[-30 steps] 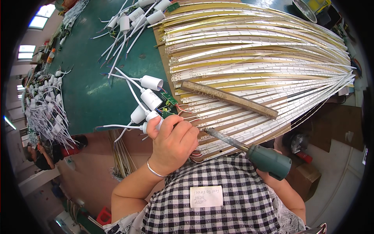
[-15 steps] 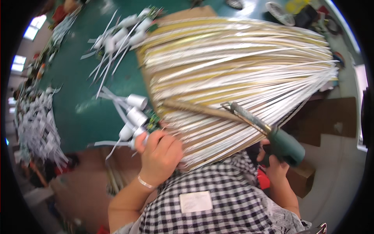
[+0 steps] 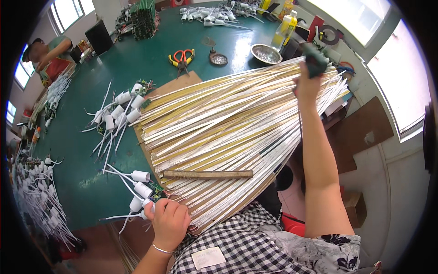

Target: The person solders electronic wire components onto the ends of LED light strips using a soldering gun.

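Left hand (image 3: pixel 169 223) curls by a white cap (image 3: pixel 145 202), near left on the worktop (image 3: pixel 82 182); I can't tell if it pinches. Right hand (image 3: pixel 310 89) grips a green tool (image 3: pixel 315 61), far right by the strips (image 3: pixel 214 130). The cap looks light and hard: hold its sides, not the wires (image 3: pixel 121 217).

1. I can make out no readable words or numbers on my feed.
2. A white patch (image 3: pixel 208 258) on the checked apron (image 3: pixel 246 233) carries faint marks, too blurred for me to read.
3. A yellow label (image 3: pixel 289 23) wraps the clear bottle (image 3: pixel 278 37) at the table's far edge; any print on it is too small for me.
4. On the pale strips (image 3: pixel 205 124) and white sockets (image 3: pixel 143 189), I cannot tell specks from lettering.
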### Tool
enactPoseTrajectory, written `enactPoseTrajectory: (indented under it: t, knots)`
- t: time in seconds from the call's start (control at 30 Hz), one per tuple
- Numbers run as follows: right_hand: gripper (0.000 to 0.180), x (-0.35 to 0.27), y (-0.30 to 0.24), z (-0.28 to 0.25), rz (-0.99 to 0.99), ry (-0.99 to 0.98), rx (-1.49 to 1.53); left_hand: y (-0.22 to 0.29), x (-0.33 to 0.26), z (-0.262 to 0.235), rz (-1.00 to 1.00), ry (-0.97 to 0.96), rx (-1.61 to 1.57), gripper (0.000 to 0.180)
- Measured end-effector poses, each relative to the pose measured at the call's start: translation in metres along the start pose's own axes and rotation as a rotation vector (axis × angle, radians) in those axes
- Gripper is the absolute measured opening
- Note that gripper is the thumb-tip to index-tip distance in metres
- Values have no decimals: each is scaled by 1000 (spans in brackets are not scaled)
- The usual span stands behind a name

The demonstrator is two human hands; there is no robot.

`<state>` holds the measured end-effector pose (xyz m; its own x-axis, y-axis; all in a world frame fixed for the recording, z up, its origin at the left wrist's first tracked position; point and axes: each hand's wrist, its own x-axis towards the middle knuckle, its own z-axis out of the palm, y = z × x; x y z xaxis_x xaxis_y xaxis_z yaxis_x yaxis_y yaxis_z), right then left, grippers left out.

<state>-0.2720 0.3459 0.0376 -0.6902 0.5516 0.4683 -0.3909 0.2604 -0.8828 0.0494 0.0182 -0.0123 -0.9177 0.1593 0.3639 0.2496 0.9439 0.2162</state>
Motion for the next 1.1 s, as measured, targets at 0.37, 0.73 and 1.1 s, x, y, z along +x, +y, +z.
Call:
enactPoseTrajectory:
  t: [0.37, 0.73, 1.1]
  knots:
    - [29, -52, -51, -63, 109, -389, -140, -8, -3, -12, -46, -81, 6, 16]
    - [54, -188, -60, -162, 116, -711, -59, -27, -5, -26, 190, -174, -7, 26]
    - [60, -220, -70, -160, 395, -1000, 55, -38, -5, -14, 424, -54, 130, 5]
